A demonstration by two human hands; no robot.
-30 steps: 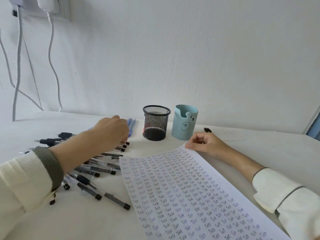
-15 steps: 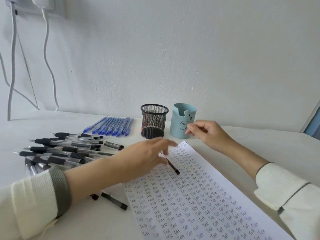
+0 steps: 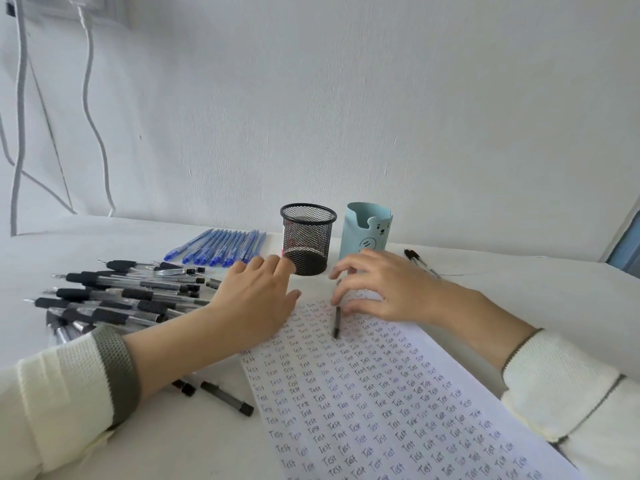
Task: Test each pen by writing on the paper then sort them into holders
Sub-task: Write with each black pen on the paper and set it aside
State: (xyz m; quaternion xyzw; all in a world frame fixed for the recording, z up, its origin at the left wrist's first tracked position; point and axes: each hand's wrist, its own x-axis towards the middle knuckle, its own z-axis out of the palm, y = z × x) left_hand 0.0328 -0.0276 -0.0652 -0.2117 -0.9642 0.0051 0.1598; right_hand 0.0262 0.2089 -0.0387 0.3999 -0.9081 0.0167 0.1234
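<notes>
A black pen lies tip-down on the top of the paper, which is covered with rows of "Test". My right hand arches over the pen's upper end and pinches it between fingertips and thumb. My left hand rests flat on the paper's top left corner, fingers straight, holding nothing. Just behind the hands stand a black mesh holder and a light blue bear holder; no pens show above their rims.
A pile of black pens lies left of the paper, and a neat row of blue pens sits behind it. Two or three black pens lie under my left forearm. Another black pen lies right of the bear holder. Cables hang on the wall at left.
My left hand brought a black pen from the pile to the paper and let it go. My right hand came down from the bear holder and took hold of it.
</notes>
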